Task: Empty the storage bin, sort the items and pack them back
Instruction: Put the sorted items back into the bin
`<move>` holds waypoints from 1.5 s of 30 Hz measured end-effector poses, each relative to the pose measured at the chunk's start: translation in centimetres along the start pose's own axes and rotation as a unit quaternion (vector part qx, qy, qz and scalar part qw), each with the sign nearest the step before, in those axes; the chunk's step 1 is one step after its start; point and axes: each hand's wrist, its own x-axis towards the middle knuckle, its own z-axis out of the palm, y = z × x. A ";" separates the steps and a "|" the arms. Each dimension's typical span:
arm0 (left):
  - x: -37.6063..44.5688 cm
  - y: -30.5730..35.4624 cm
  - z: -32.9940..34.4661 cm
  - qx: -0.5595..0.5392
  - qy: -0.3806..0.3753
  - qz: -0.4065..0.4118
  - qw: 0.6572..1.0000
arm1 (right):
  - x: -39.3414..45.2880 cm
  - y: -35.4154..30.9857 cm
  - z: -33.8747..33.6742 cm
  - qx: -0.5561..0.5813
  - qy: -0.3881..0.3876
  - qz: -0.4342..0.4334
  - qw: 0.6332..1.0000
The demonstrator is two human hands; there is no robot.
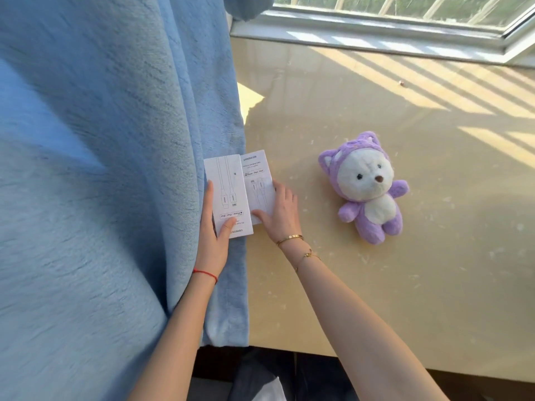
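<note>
Two white cable boxes [227,195] [259,185] lie side by side at the beige surface's [405,285] left edge against a blue curtain [101,169], the left hand [212,235] seemingly gripping the nearer one, the right hand [279,214] resting flat-fingered on the other, a purple plush bear [366,188] nearby.

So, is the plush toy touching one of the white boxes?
No, the plush toy sits apart on the sill, right of both white boxes.
</note>
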 end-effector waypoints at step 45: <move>-44.8 20.4 31.9 0.057 -0.208 0.186 0.959 | -53.6 33.6 -44.6 0.169 0.247 0.084 0.950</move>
